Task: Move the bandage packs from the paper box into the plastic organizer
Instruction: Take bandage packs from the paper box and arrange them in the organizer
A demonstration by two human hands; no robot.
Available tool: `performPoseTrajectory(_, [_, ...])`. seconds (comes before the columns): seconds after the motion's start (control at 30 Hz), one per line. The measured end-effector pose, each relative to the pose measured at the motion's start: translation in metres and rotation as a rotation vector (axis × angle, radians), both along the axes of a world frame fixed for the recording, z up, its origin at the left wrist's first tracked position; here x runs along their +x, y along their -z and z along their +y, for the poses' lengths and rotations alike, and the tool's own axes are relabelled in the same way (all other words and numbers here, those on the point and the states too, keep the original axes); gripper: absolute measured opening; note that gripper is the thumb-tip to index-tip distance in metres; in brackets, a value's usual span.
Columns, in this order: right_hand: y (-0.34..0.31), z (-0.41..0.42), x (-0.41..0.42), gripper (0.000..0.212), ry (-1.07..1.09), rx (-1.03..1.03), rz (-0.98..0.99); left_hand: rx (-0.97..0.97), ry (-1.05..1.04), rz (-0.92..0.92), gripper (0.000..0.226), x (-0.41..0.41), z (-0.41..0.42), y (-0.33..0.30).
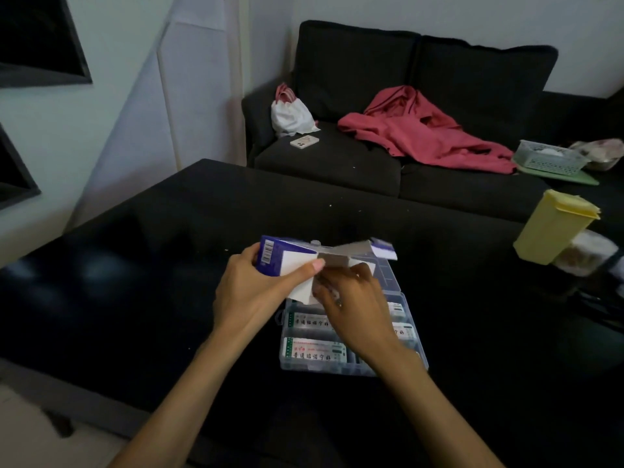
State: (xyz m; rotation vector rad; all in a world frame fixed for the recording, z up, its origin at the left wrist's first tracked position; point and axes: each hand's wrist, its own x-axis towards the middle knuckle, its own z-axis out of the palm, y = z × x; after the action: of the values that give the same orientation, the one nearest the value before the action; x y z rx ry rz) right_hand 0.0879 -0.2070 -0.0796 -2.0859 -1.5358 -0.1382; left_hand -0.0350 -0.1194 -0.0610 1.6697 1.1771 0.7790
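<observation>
Several white printed bandage packs (319,351) already lie in the clear plastic compartment organizer (351,366) on the black desk (135,298); above it the right hand (354,298) reaches into the open box, its fingers hidden, their grip untellable; the left hand (250,285) grips the blue-and-white paper box (280,258), fingers curled round it; tilted, its packs may spill past the organizer

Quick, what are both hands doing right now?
Left hand: grips the blue paper box.
Right hand: fingers curled at the box's open end; what it holds cannot be told.
</observation>
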Motion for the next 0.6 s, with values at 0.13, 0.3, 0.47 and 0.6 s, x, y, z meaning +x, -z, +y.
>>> performPoseTrajectory(0.13, [-0.007, 0.0, 0.007, 0.025, -0.035, -0.163, 0.164, 0.096, -0.019, 0.15, 0.117, 0.007, -0.007, 0.0])
performPoseTrajectory(0.3, [-0.007, 0.008, 0.017, 0.025, -0.067, -0.22, 0.162, 0.095, -0.023, 0.146, 0.102, 0.008, -0.004, -0.001])
performPoseTrajectory(0.47, [-0.002, 0.011, 0.024, 0.019, -0.1, -0.302, 0.237, 0.052, -0.055, 0.102, 0.096, 0.005, 0.001, -0.001])
performPoseTrajectory(0.6, [-0.009, 0.005, 0.026, 0.021, -0.243, -0.355, 0.483, -0.02, -0.115, 0.056, 0.087, 0.0, 0.006, -0.005])
